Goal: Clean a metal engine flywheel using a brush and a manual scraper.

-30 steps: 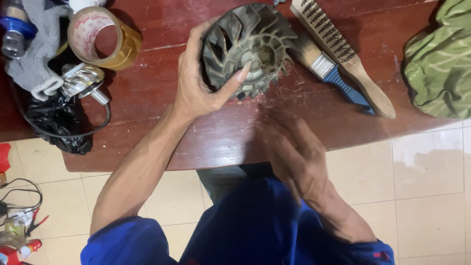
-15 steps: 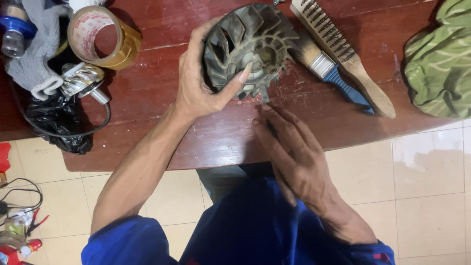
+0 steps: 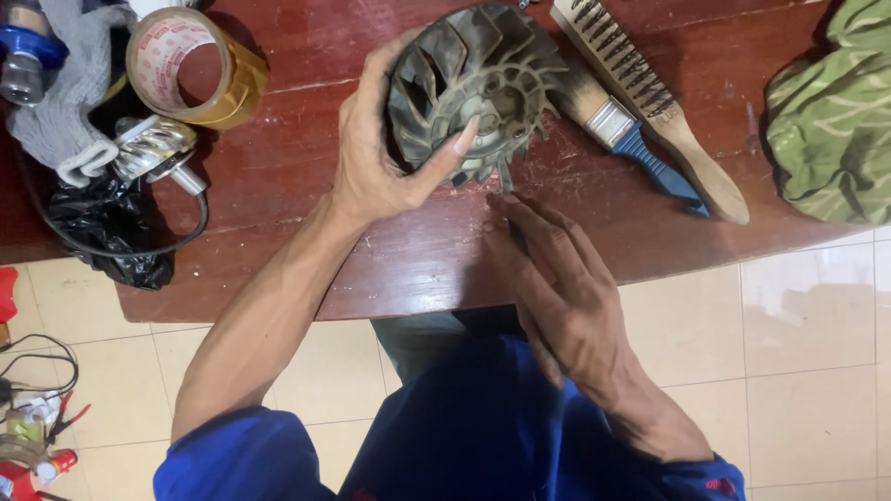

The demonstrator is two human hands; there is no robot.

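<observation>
Left hand: fingers wrapped round the rim of the fan wheel, thumb laid across its face; the wheel is held tilted, its lower edge close to the table.
Fan wheel: dusty grey, curved blades about a hub, at 12 o'clock in the view.
Right hand: at 5 o'clock of the wheel, fingers loosely spread, holding nothing; fingertips just below the wheel's lower blades, contact not certain.
Paintbrush: blue handle, at 3 o'clock of the wheel, bristles partly behind it.
Wire brush: wooden, beside the paintbrush.
Tape roll: brown, at 9 o'clock.
Green cloth: far 3 o'clock edge.
</observation>
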